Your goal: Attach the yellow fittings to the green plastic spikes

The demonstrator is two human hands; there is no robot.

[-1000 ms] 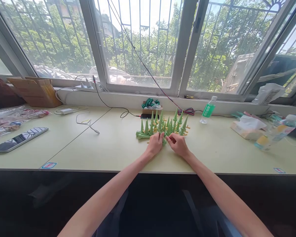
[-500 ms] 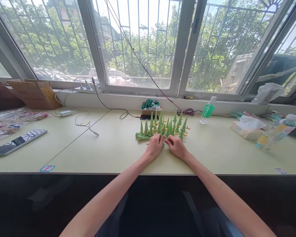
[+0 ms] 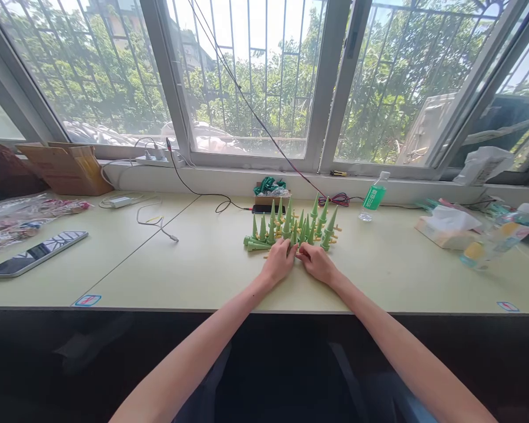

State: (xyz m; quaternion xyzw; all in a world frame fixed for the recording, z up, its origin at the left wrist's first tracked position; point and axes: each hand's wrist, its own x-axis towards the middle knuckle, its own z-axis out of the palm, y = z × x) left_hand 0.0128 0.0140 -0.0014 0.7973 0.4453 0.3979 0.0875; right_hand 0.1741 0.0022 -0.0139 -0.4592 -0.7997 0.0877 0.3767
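Observation:
Several green cones (image 3: 287, 222) with small yellow pegs stand upright in a cluster on the pale table (image 3: 211, 270). Two green pieces (image 3: 258, 244) lie on their sides at the cluster's left end. My left hand (image 3: 281, 258) is at the front of the cluster, fingers closed around something I cannot make out. Close on its right, my right hand (image 3: 316, 261) has its fingers pinched, nearly touching the left fingertips. Whatever lies between the fingertips is too small and partly hidden.
Behind the cones are a black phone (image 3: 268, 209) and a small box (image 3: 272, 194). A bottle (image 3: 372, 198) and tissue box (image 3: 447, 226) stand right. A large phone (image 3: 37, 254), cable (image 3: 158, 223) and cardboard box (image 3: 68, 167) are left.
The whole view has shifted slightly. My fingertips have moved a little at the front of the cluster; both hands remain close together.

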